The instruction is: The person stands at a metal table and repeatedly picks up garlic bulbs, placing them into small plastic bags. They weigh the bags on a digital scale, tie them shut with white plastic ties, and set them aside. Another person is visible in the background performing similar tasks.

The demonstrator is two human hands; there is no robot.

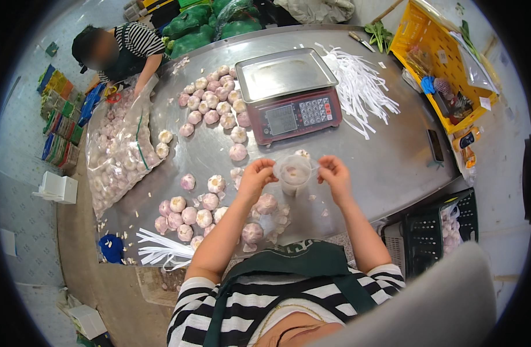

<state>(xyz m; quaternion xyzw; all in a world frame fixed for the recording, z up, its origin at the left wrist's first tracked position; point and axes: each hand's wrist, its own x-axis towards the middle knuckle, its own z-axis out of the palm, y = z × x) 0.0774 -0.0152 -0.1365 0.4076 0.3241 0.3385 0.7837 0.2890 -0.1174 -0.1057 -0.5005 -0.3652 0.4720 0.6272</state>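
Observation:
My left hand [260,177] and my right hand [334,177] pinch opposite sides of a clear plastic bag or net, whose mouth spreads round a translucent plastic cup [295,175] on the steel table [378,173]. Something pale shows inside the cup. One garlic bulb [302,153] lies just behind it. Nearer my body are a larger garlic bulb [266,204] and loose papery skins [280,221]. More bulbs [203,218] lie in a group left of my left forearm, beside white strips [165,249]. Beyond my hands stands a red digital scale [298,115] with an empty steel pan [286,74].
At the left, a co-worker [133,47] reaches into a big clear bag of garlic [122,147]. White strips [356,82] and a knife [361,41] lie right of the scale. A yellow crate [439,78], a phone [435,145] and a dark green crate [421,243] are at the right.

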